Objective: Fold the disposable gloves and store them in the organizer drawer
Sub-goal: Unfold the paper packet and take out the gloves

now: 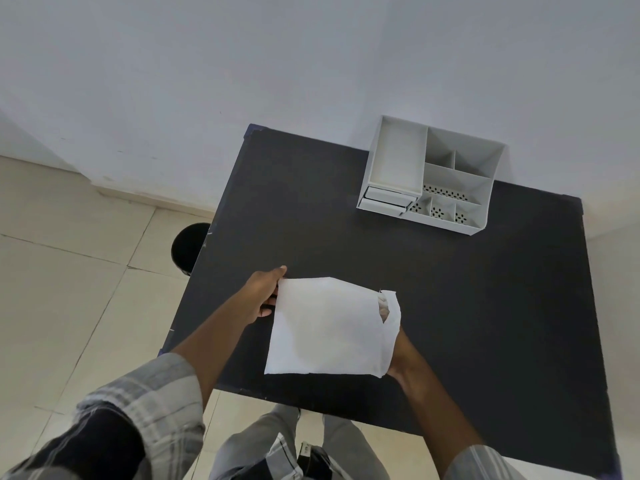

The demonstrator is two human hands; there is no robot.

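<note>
Both hands, left hand (264,295) and right hand (401,355), are gripping one white glove (329,327); organizer (429,174) compartments are standing empty, two drawers (384,199) closed.

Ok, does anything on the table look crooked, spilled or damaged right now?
Nothing spilled or broken. The organizer sits slightly turned at the table's far edge, its two small drawers look closed. Both hands, left and right, hold the white glove.
</note>
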